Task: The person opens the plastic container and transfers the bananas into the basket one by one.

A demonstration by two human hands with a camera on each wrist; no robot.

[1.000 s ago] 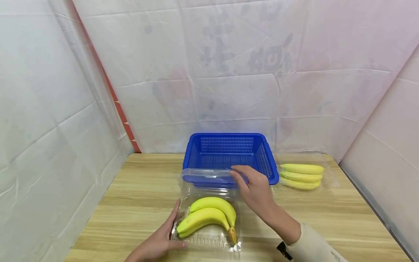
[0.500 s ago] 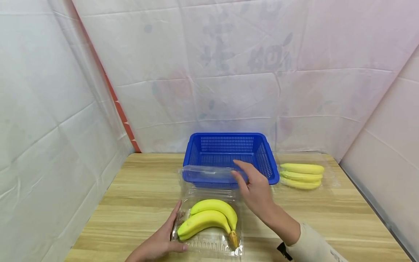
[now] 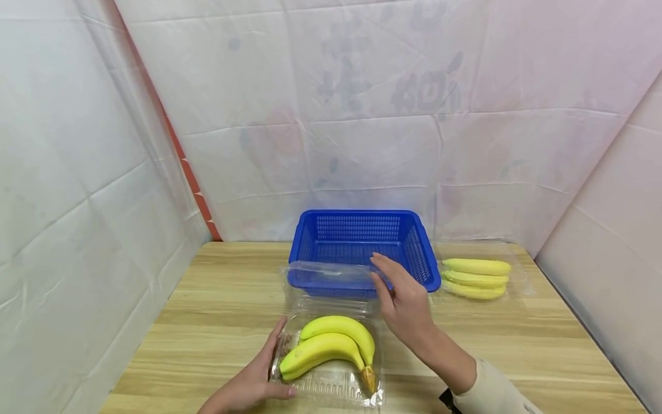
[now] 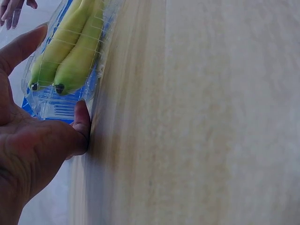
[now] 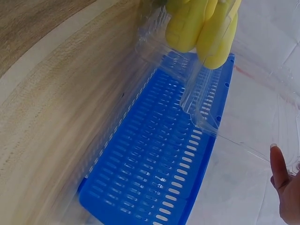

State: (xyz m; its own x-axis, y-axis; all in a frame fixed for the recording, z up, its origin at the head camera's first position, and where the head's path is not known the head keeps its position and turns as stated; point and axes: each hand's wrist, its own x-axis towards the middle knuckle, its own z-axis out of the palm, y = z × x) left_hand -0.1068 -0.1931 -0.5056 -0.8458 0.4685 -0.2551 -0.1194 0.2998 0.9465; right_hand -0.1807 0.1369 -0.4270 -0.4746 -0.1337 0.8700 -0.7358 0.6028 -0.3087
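Observation:
A clear plastic clamshell container [image 3: 331, 388] lies on the table with its hinged lid [image 3: 328, 276] raised on the far side. Inside is a bunch of yellow bananas [image 3: 331, 348], brown stem toward the right front; their greenish tips face the left wrist view. My left hand [image 3: 250, 374] holds the container's left end, thumb at the near corner and fingers along the left side. My right hand [image 3: 405, 299] is at the lid's right edge, thumb and forefinger apart. In the right wrist view only part of that hand [image 5: 286, 183] shows, close to the clear plastic.
Behind the raised lid stands a blue perforated plastic basket [image 3: 357, 213]. Right of it, more bananas [image 3: 476, 279] lie in clear plastic packaging. The wooden table [image 3: 217, 299] ends against white cloth sheets [image 3: 310, 155] at the back.
The lid has tipped a little farther back, and the container has slid slightly toward me. My right fingertips have spread and drawn slightly right from the lid's edge. My left hand is nearly still.

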